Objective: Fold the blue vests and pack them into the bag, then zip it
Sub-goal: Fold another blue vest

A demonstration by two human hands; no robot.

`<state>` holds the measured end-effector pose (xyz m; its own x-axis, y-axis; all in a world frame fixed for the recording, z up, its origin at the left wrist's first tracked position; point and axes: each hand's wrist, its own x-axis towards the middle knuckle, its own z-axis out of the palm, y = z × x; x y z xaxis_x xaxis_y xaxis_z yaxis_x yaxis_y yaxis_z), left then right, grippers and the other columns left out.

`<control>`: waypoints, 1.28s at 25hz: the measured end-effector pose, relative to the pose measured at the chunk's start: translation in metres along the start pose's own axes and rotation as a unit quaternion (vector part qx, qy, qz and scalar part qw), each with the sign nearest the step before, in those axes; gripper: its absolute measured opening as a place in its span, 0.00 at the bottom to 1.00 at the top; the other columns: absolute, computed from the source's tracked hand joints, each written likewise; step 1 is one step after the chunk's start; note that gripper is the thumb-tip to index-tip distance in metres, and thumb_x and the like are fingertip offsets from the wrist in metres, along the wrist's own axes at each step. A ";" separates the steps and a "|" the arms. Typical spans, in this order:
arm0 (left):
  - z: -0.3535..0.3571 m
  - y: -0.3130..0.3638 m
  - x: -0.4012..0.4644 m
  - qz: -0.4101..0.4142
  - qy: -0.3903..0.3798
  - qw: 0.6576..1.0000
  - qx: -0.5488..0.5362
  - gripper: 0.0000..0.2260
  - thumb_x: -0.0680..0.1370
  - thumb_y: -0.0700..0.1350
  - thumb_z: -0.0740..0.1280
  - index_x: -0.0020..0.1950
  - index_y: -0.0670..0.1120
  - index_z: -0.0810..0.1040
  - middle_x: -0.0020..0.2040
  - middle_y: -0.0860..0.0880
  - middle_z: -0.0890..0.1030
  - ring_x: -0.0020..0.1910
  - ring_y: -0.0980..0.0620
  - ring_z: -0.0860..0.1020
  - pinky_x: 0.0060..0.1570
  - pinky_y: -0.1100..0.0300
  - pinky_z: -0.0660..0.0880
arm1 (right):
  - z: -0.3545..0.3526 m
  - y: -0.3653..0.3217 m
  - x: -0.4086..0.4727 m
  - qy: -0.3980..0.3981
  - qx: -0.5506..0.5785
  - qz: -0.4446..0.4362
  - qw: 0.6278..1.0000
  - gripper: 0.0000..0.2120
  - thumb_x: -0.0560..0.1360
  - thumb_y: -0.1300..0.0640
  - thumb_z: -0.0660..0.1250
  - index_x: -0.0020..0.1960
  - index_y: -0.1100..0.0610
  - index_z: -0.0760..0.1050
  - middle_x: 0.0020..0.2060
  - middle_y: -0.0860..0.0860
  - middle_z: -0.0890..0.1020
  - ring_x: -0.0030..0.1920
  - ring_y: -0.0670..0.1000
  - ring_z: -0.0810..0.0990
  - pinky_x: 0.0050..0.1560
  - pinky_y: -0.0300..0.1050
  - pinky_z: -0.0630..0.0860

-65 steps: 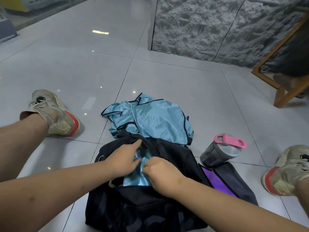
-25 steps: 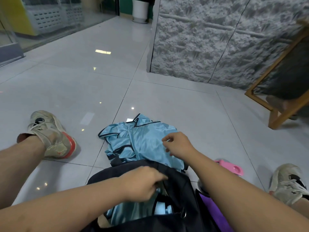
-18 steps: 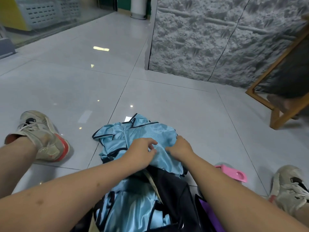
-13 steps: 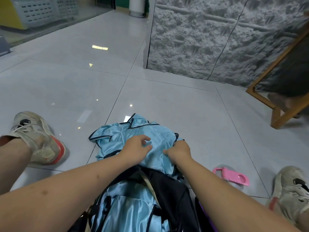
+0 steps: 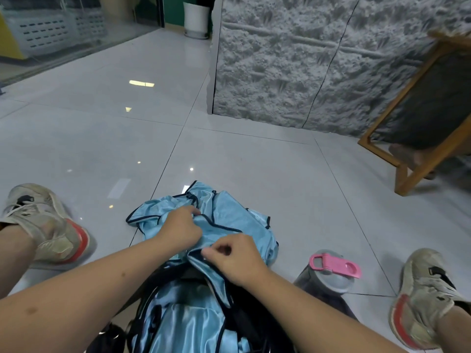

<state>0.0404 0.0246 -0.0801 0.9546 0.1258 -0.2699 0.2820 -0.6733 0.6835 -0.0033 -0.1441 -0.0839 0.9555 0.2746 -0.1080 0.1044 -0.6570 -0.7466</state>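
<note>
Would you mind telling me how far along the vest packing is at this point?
At least one folded vest already lies inside the open black bag. In hand: the left hand and right hand both pinch the crumpled vest on the floor just beyond the bag, still unfolded. Left to do: fold it, pack it, and zip the bag.

Shiny, silky light-blue cloth vests [image 5: 229, 225]; matt black fabric bag [image 5: 254, 324]; glossy smooth floor tiles [image 5: 242, 159]; rough textured grey wall [image 5: 280, 67]; wooden frame [image 5: 407, 169]; pink plastic bottle lid [image 5: 334, 265]
</note>
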 end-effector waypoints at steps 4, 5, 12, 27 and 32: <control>-0.006 -0.018 -0.004 -0.041 -0.026 0.994 -0.095 0.30 0.74 0.30 0.61 0.73 0.54 0.75 0.55 0.48 0.80 0.25 0.52 0.71 0.26 0.61 0.70 | -0.030 0.011 0.013 0.108 0.044 0.235 0.965 0.13 0.81 0.51 0.68 0.63 0.54 0.78 0.52 0.49 0.82 0.47 0.49 0.81 0.52 0.44 0.74; -0.006 -0.021 -0.003 -0.038 -0.031 0.994 -0.099 0.30 0.75 0.30 0.61 0.73 0.55 0.73 0.55 0.47 0.80 0.25 0.52 0.71 0.27 0.60 0.71 | -0.031 0.015 0.016 0.063 0.092 0.290 0.951 0.19 0.80 0.52 0.70 0.68 0.58 0.75 0.53 0.50 0.79 0.51 0.53 0.81 0.53 0.45 0.75; 0.001 -0.005 -0.014 0.144 0.069 0.983 0.095 0.29 0.70 0.64 0.74 0.67 0.56 0.70 0.60 0.52 0.71 0.57 0.52 0.73 0.54 0.55 0.73 | -0.020 0.018 0.032 0.037 0.248 0.313 0.916 0.05 0.74 0.61 0.75 0.44 0.58 0.79 0.35 0.55 0.79 0.31 0.53 0.74 0.31 0.44 0.74; -0.037 -0.003 0.012 -0.056 0.053 0.956 -0.284 0.13 0.73 0.49 0.68 0.50 0.40 0.76 0.40 0.44 0.77 0.39 0.44 0.77 0.42 0.48 0.76 | -0.043 -0.003 0.023 -0.278 -0.080 0.174 0.941 0.31 0.72 0.45 0.79 0.71 0.54 0.77 0.65 0.52 0.81 0.61 0.54 0.81 0.62 0.48 0.76; -0.035 0.005 0.006 -0.057 0.074 0.949 -0.302 0.14 0.80 0.49 0.68 0.42 0.47 0.65 0.33 0.49 0.65 0.32 0.48 0.65 0.42 0.50 0.69 | -0.034 0.005 0.014 -0.288 -0.157 0.115 0.938 0.23 0.69 0.50 0.82 0.60 0.48 0.78 0.50 0.46 0.78 0.51 0.50 0.78 0.51 0.44 0.75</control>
<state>0.0510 0.0475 -0.0549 0.9054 0.3033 -0.2970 0.3443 -0.1155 0.9317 0.0205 -0.1674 -0.0671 0.6645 0.3744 -0.6467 0.0769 -0.8951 -0.4392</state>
